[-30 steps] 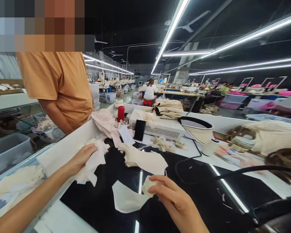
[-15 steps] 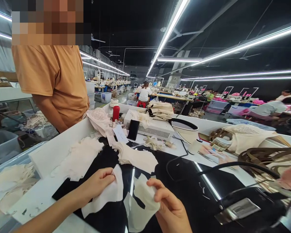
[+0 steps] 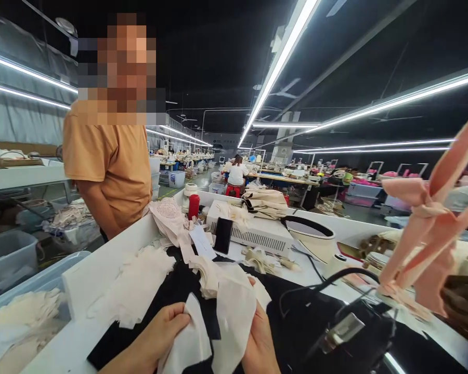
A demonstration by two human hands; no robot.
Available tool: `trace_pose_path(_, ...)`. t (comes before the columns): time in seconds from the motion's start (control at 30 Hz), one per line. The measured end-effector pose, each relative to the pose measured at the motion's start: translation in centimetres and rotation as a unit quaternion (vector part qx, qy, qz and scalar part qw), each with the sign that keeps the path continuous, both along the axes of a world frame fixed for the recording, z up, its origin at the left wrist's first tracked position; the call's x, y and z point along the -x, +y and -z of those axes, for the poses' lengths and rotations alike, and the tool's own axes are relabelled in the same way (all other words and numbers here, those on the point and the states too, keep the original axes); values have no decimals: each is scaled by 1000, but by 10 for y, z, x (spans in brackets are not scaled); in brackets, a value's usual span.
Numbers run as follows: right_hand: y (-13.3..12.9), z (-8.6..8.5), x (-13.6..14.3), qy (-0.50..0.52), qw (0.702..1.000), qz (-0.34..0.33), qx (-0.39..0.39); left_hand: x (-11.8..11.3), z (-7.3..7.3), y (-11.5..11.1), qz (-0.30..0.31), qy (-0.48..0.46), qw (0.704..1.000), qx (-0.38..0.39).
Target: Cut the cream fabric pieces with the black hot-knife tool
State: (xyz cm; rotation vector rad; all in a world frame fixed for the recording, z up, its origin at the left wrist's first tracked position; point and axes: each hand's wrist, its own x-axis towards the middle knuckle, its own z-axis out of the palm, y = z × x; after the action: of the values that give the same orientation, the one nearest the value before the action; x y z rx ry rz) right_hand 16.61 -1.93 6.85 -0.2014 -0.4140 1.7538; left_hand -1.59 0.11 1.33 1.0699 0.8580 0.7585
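My left hand [image 3: 161, 330] pinches a white fabric piece [image 3: 191, 337] that hangs over the black work surface [image 3: 119, 337]. Raised beside it, my right hand [image 3: 259, 337] grips another pale fabric piece [image 3: 234, 317] by its right edge. The two pieces are close together. Behind them lies a stack of cream fabric pieces [image 3: 208, 278], partly covered by the right-hand piece. A large heap of pale cut pieces [image 3: 140, 285] rests to the left of the black surface.
A person in an orange shirt [image 3: 113, 161] stands beyond the left edge. A phone [image 3: 222, 235] leans on a white box [image 3: 253, 234]. A metal-tipped device [image 3: 345, 330] with a black cable is at right. Pink straps [image 3: 421, 228] hang at far right.
The view has tilted up, showing more of the person. My right hand has lifted its fabric piece in front of the stack. Pink straps have come into view at right.
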Motion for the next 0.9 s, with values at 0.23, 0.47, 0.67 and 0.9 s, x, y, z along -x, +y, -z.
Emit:
trace_pose_path(0.23, -2, 13, -11, 89, 994, -18, 57, 1, 10, 5, -26, -9, 1000, 3)
trace_pose_path(0.47, -13, 25, -15, -42, 998, -18, 33, -1, -5, -4, -29, -17, 999, 10)
trace_pose_path(0.67, -22, 21, -12, -134, 990, 43, -5, 4, -19, -12, -38, -3, 999, 22)
trace_pose_path(0.9, -39, 33, -19, -168, 975, 138, 40, 10, -26, -18, -15, 17, 1000, 3)
